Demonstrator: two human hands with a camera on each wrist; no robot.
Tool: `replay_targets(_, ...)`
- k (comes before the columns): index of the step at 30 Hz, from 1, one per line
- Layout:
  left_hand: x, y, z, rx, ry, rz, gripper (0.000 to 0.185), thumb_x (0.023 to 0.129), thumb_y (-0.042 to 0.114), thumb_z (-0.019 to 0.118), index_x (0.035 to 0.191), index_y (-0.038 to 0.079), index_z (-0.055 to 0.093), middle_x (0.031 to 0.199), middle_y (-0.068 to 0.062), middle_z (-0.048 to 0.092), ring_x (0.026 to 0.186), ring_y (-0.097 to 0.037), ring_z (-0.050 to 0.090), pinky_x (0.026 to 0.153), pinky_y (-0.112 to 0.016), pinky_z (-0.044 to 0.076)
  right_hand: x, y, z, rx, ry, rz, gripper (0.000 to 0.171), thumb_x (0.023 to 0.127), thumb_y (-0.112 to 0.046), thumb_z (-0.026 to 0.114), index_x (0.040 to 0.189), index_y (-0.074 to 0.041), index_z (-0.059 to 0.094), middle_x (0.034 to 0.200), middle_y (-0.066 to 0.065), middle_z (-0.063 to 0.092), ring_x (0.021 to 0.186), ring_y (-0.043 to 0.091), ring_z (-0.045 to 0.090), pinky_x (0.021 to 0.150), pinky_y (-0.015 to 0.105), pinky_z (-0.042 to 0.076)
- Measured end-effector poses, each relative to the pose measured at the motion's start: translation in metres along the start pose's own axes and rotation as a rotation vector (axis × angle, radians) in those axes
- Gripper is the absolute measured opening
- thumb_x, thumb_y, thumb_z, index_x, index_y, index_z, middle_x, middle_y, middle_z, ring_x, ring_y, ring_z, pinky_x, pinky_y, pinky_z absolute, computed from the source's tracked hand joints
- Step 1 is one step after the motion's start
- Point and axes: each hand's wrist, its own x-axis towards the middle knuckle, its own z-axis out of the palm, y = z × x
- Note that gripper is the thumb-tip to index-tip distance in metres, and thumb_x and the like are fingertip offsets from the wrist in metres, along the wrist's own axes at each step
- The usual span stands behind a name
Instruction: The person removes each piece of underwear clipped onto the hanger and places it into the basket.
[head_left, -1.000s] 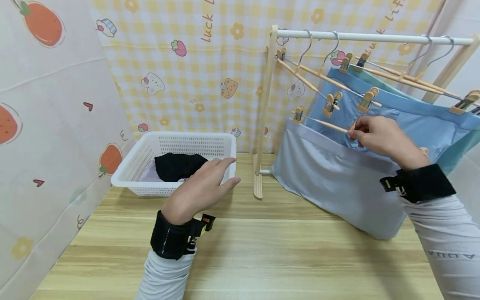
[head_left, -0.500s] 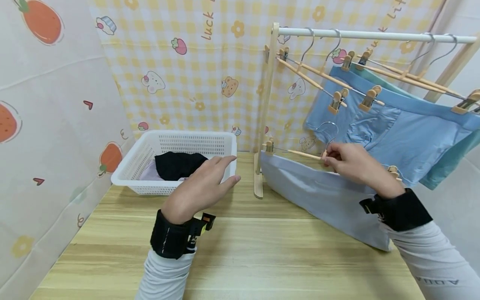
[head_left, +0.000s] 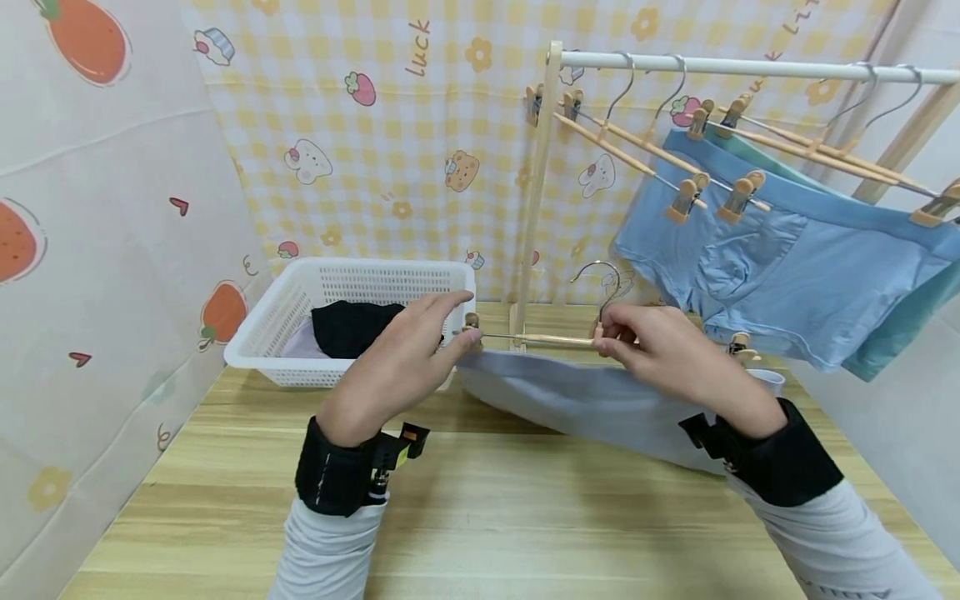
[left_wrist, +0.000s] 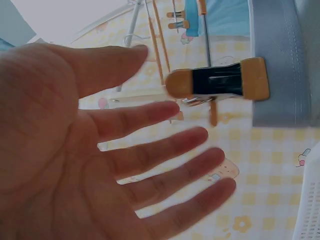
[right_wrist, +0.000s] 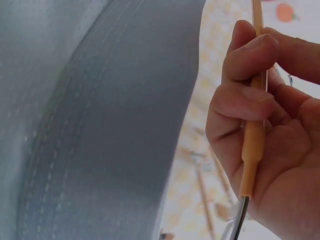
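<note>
Checked yellow curtain and fruit-print sheets wall in a wooden table (head_left: 480,517), where a white basket (head_left: 262,333) sits toward the far left corner and a drying rack (head_left: 534,192) stands at the far edge. Held low over the table's far middle, the clip hanger (head_left: 540,339) lies with its long bar running left to right, a grey garment (head_left: 592,400) hanging from it onto the wood. The right hand (head_left: 660,354) pinches the bar near the hook, fingers curled round the wood. The left hand (head_left: 401,362) is spread and grasps nothing, its fingertips just beside the left clip (left_wrist: 217,85), so it is the nearer hand to that end. The right clip (head_left: 740,343) is partly hidden behind the right wrist, and whether the left fingertips touch the clip cannot be told.
</note>
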Motion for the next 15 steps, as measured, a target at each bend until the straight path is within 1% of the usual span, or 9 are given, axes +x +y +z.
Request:
replay_targets(2, -0.001, 0.001, -0.002, -0.035, 0.032, 0.033, 0.049, 0.112, 0.03, 0.062, 0.154, 0.007, 0.055, 0.145, -0.013, 0.063, 0.136, -0.03, 0.061, 0.112, -0.05, 0.052, -0.001, -0.007, 0.0, 0.017, 0.0, -0.005, 0.008, 0.106, -0.014, 0.071, 0.099, -0.017, 0.072, 0.083, -0.009, 0.069, 0.068, 0.005, 0.056, 0.062, 0.026, 0.044)
replay_targets(5, -0.003, 0.001, -0.005, -0.083, 0.079, 0.077, 0.037, 0.11, 0.026, 0.065, 0.142, 0.007, 0.064, 0.127, -0.007, 0.071, 0.117, -0.024, 0.069, 0.099, -0.044, 0.058, -0.001, -0.016, 0.001, 0.028, 0.013, -0.013, 0.007, 0.106, -0.015, 0.07, 0.1, -0.018, 0.072, 0.084, -0.009, 0.068, 0.07, 0.006, 0.057, 0.064, 0.027, 0.045)
replay_targets(7, -0.005, 0.001, -0.008, -0.1, 0.109, 0.098, 0.03, 0.11, 0.024, 0.066, 0.135, 0.008, 0.068, 0.114, -0.004, 0.074, 0.104, -0.02, 0.072, 0.091, -0.041, 0.06, -0.001, -0.021, 0.0, 0.037, 0.027, -0.016, 0.007, 0.107, -0.015, 0.07, 0.1, -0.018, 0.072, 0.084, -0.009, 0.068, 0.07, 0.007, 0.056, 0.063, 0.027, 0.044)
replay_targets(9, -0.007, 0.001, -0.011, -0.105, 0.132, 0.113, 0.025, 0.109, 0.022, 0.067, 0.13, 0.008, 0.071, 0.106, -0.002, 0.075, 0.097, -0.018, 0.071, 0.089, -0.039, 0.059, 0.0, -0.025, 0.0, 0.051, 0.04, -0.02, 0.007, 0.107, -0.016, 0.07, 0.1, -0.018, 0.072, 0.084, -0.01, 0.068, 0.07, 0.007, 0.055, 0.063, 0.026, 0.044)
replay_targets(12, -0.012, 0.0, -0.017, -0.11, 0.162, 0.118, 0.023, 0.109, 0.023, 0.068, 0.128, 0.01, 0.073, 0.1, 0.0, 0.076, 0.089, -0.016, 0.07, 0.084, -0.037, 0.058, 0.0, -0.029, -0.002, 0.081, 0.062, -0.023, 0.007, 0.106, -0.016, 0.071, 0.101, -0.02, 0.072, 0.083, -0.01, 0.068, 0.068, 0.007, 0.052, 0.062, 0.026, 0.042)
replay_targets(15, -0.018, -0.001, -0.023, -0.135, 0.188, 0.116, 0.023, 0.107, 0.024, 0.071, 0.127, 0.013, 0.074, 0.1, 0.002, 0.077, 0.089, -0.013, 0.071, 0.083, -0.035, 0.058, 0.001, -0.031, -0.003, 0.106, 0.083, -0.03, 0.007, 0.106, -0.016, 0.072, 0.1, -0.021, 0.073, 0.082, -0.011, 0.066, 0.065, 0.006, 0.048, 0.06, 0.026, 0.039)
